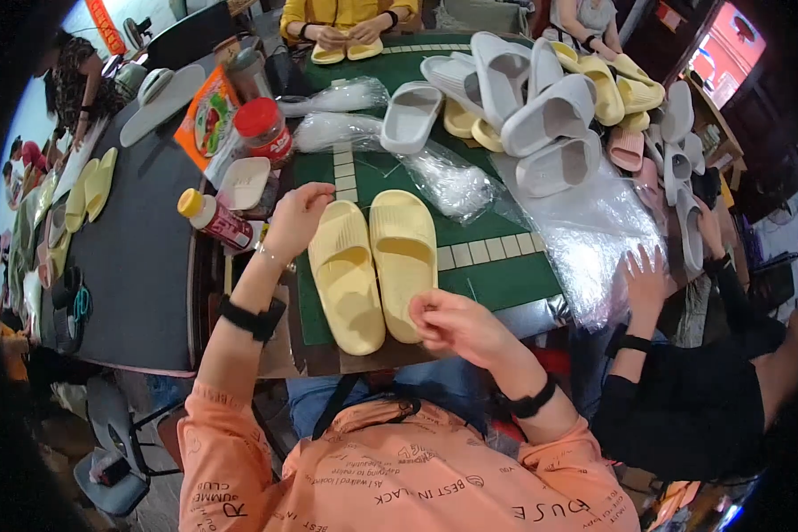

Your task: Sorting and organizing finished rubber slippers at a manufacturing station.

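A pair of pale yellow slide slippers lies side by side on the green mat before me, straps at the far end: the left slipper (353,306) and the right slipper (401,297). My left hand (299,223) is beside the left slipper's strap, fingers pinched together. Whatever is between those fingertips, if anything, is too small to make out. Curled at the heel edge of the right slipper is my right hand (459,328), thumb and fingers drawn together. Its fingertips are partly hidden, so I cannot see what they hold.
Grey slippers (550,115) are heaped at the back right, with yellow slippers (616,93) behind. Clear plastic bags (452,182) lie beyond my pair. A red-lidded jar (264,129) and yellow-capped bottle (217,217) stand left. A co-worker's hand (645,282) rests on plastic at right.
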